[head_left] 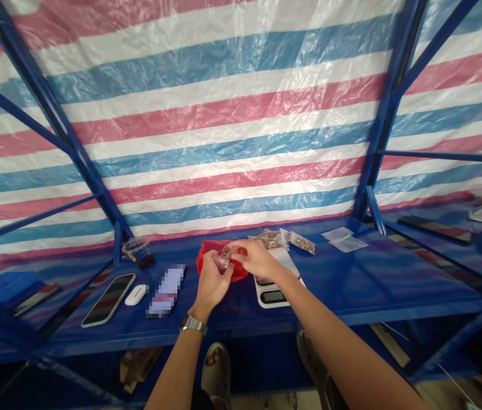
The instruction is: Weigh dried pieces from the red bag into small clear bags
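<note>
My left hand (212, 280), a metal watch at its wrist, is closed on a small clear plastic bag (221, 262). My right hand (256, 261) pinches what looks like a small clear cup (226, 251), tilted at the bag's mouth; small brownish bits show in it. Both hands are over a red plastic bag (207, 247) lying open on the blue shelf. Partly under my right forearm sits a white digital scale (290, 263) with a dark display. Behind it lie several small clear bags of brownish pieces (302, 242).
Flat clear bags (344, 240) lie at the right. To the left are a white-edged phone (108, 300), a white oval case (135, 295), another phone (166, 290) and a clear tub (137, 248). Blue frame posts (380, 114) stand before a striped tarp (232, 114).
</note>
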A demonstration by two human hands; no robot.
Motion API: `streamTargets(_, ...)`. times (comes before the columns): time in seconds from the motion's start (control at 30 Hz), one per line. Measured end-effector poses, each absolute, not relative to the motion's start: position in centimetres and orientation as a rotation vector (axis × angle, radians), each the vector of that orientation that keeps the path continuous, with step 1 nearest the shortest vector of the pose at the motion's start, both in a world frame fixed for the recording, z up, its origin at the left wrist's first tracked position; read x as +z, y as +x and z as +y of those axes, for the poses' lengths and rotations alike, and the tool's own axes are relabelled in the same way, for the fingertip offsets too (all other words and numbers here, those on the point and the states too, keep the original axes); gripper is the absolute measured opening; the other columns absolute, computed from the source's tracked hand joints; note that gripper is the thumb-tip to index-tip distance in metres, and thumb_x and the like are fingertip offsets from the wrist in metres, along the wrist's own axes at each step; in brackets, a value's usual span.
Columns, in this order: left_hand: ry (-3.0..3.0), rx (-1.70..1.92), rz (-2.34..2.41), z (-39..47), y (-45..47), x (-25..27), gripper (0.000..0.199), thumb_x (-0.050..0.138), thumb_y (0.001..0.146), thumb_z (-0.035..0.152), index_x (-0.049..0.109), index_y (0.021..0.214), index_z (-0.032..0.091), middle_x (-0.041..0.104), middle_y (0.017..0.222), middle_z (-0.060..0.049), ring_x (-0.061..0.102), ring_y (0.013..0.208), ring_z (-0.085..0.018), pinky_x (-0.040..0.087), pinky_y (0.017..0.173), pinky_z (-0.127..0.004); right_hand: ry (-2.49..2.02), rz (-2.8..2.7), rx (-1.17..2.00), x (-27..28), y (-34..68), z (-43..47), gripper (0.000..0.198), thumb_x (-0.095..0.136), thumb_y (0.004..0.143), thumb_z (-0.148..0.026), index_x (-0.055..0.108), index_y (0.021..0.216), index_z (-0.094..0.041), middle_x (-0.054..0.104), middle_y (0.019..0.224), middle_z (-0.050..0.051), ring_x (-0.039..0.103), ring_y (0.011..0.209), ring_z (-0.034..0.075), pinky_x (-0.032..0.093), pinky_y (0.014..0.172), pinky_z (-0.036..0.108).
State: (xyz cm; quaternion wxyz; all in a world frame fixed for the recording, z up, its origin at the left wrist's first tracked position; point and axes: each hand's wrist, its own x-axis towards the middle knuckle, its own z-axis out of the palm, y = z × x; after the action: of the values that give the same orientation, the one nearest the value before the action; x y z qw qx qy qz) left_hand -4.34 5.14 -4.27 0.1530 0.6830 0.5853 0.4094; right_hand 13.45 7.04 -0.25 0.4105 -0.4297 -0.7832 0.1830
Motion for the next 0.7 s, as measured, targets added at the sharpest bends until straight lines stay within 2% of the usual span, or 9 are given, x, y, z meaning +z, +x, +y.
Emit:
streamTargets(0.17, 2.15, 1.153, 1.63, 5.5, -4.3, -4.0, 0.027, 0.059, 0.088, 0.026, 0.057, 0.113, 0.018, 0.067, 0.109, -0.01, 0.065, 0.106, -0.028, 0.051, 0.093, -0.042, -1.074, -2.003, 0.442, 0.4, 13.1, 6.4, 0.029, 0.067, 0.088, -0.016, 0.077, 0.114, -0.027, 0.079, 0.116, 0.003, 0.073, 0.109, 0.024, 0.051, 0.102, 0.038)
streamTargets(0.33, 2.265, 1.064, 1.732, 4.8, -4.2, -2.8, 0.02, 0.05, 0.091, 0.017, 0.06, 0.108, 0.021, 0.071, 0.106, -0.011, 0.067, 0.101, -0.03, 0.05, 0.086, -0.041, -1.113, -2.014, 0.404, 1.2, 13.1, 6.1, 0.03, 0.069, 0.087, -0.016, 0.077, 0.114, -0.027, 0.079, 0.117, 0.004, 0.072, 0.111, 0.025, 0.05, 0.104, 0.041)
streamTargets(0.53, 2.078, 1.069, 1.846, 3.8, -3.9, -1.6, 0.009, 0.051, 0.095, 0.027, 0.058, 0.1, 0.024, 0.071, 0.09, -0.007, 0.069, 0.088, -0.028, 0.048, 0.077, -0.035, -1.164, -1.983, 0.39, 1.1, 13.4, 6.5, 0.031, 0.069, 0.086, -0.017, 0.078, 0.113, -0.028, 0.08, 0.111, 0.004, 0.074, 0.1, 0.025, 0.051, 0.101, 0.043)
streamTargets(0.7, 1.866, 1.268, 1.752, 4.2, -3.2, -1.9, 0.028, 0.069, 0.084, 0.04, 0.057, 0.1, 0.02, 0.07, 0.098, -0.008, 0.068, 0.092, -0.025, 0.05, 0.083, -0.036, -1.112, -1.936, 0.445, 0.6, 14.2, 6.9, 0.028, 0.068, 0.087, -0.019, 0.078, 0.112, -0.028, 0.08, 0.106, 0.003, 0.074, 0.096, 0.022, 0.054, 0.099, 0.038)
